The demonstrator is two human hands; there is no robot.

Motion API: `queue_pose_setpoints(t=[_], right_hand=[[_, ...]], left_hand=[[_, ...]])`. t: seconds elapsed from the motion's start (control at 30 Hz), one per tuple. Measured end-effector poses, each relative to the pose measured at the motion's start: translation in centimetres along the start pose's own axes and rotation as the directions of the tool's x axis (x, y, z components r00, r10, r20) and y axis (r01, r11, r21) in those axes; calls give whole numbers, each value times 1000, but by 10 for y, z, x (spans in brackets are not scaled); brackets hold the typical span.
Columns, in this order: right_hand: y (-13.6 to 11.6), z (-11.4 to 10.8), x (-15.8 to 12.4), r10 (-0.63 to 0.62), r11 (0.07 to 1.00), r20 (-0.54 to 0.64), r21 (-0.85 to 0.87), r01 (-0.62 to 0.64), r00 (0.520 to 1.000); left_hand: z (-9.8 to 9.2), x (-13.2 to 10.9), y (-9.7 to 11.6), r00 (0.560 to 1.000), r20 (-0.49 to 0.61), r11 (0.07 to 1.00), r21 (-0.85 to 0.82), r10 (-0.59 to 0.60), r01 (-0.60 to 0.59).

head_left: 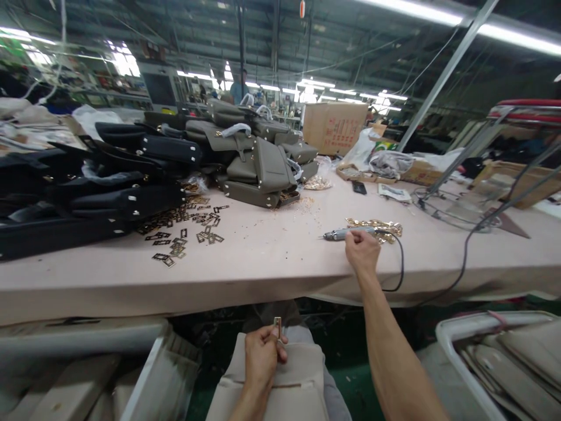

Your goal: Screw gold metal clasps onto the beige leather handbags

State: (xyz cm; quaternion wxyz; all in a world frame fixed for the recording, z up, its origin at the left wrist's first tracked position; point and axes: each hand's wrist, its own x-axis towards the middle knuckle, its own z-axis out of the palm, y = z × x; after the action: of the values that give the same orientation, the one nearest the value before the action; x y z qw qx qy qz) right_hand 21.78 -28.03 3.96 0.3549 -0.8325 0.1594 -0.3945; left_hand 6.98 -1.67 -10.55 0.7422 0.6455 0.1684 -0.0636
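Note:
Between the thumb and fingers of my left hand (pixel 262 354) is a small rectangular metal plate (pixel 277 323) with a slot, held upright. Below that hand, a beige bag (pixel 302 403) with a narrow slit rests on my lap. My right hand (pixel 363 251) is closed around a grey electric screwdriver (pixel 336 235) at the table, its tip pointing left and its dark cable running off to the right. Just behind it lies a pile of shiny gold metal parts (pixel 388 229). Many loose metal frames (pixel 177 247) like the plate are scattered farther left.
Black bags (pixel 100 204) and olive bags (pixel 258 172) are heaped on the table (pixel 263 257). A stool with metal legs (pixel 451 158) stands at right, near a cardboard box (pixel 335 128). White bins (pixel 151 374) with beige bags flank my lap.

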Motion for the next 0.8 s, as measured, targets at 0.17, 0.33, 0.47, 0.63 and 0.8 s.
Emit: queue_pose_setpoints(t=[0.17,0.33,0.47,0.63,0.8], right_hand=[[11,16,36,-16,952,0,-304,15,1000],[11,17,40,305,806,-96,-505,-310,948],[3,25,49,452,831,-113,-307,-464,885],[-1,30,51,617,786,-121,153,-599,778],[5,32,40,533,647,150,562,-515,833]], left_hand=[[-3,-2,-1,1000,10,1000,-16,15,-15],[-3,1,-6,1000,20,1000,-18,3,-3],[1,1,-7,999,48,1000,2,-7,7],[-7,0,-7,999,33,1000,-5,21,-21],[-14,1,-9,998,52,999,-24,40,-38]])
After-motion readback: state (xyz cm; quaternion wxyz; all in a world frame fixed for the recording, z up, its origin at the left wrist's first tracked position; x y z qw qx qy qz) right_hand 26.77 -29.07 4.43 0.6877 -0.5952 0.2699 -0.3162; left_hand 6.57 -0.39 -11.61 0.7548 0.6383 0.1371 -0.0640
